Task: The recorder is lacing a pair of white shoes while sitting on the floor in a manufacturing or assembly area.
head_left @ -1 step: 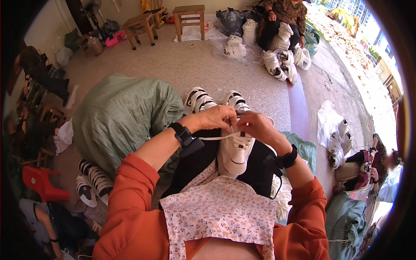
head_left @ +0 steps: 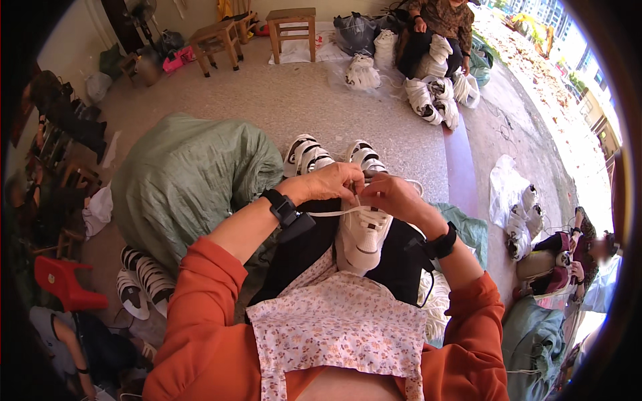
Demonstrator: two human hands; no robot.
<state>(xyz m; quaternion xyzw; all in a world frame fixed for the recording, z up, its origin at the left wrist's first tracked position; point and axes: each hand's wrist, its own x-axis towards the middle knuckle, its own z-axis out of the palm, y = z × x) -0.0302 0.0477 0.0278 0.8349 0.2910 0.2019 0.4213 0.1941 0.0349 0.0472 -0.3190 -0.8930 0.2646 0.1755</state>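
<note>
Our left hand and right hand narrowly pinch the lace, probably limp and best held close to the seemingly light, soft shoe at six o'clock between our thighs.

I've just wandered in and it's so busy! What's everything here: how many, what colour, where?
Shoe: one, mostly white, lap
Lace: count unclear, white, across the shoe
Striped shoes: at least four, black and white, beyond the hands and at left
Other shoes: several, white and dark, far side and right
Large sack: one, green, left
Bags: several, clear, dark and pink, far side and right
Stools: at least two, brown, far side
Chair: one, red, left
Co-workers: at least four, mixed clothing, around the edges
Apron: one, pale floral, torso
Wristbands: two, black, wrists
Left hand: one, bare, at the lace
Right hand: one, bare, at the lace
</note>
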